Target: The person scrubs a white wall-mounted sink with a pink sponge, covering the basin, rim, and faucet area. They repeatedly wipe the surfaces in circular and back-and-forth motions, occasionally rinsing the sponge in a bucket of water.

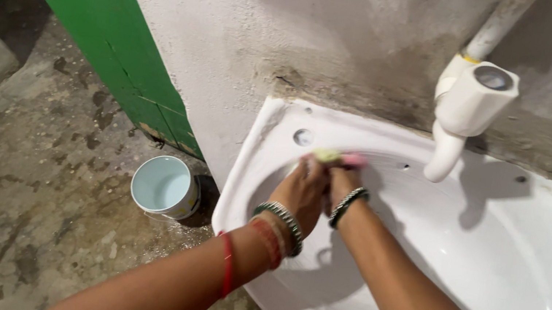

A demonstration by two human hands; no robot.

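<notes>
Both hands work together inside the white ceramic wall-mounted washbasin (pixel 499 235), pressed against its back wall at about 12 o'clock of the bowl. The left hand (pixel 301 190) lies flat with fingers curled forward over a small yellow-green and pink scrubbing pad (pixel 339 158); the right hand (pixel 343 180) sits just beside it, touching, and seems to grip the pink end, though motion blur there makes it hard to say which hand really holds the pad. Neither hand is spread wide.

The risks, as I judge them: the glazed bowl looks smooth, so a hard push could let the pad skid out from under the fingers and knuckles strike the ceramic. The white plastic tap with its downturned spout (pixel 462 111) hangs at 1 o'clock from the hands, near enough that an upward sweep could bump it. The stacked bangles and red thread on the left wrist (pixel 278 223) (and the dark bangle on the right) could scrape the glaze or soak up dirty water.

At 9 o'clock, below the basin, a small white round plastic bucket (pixel 165 186) stands on the stained wet concrete floor (pixel 26 196), where drips could make footing slick.
</notes>
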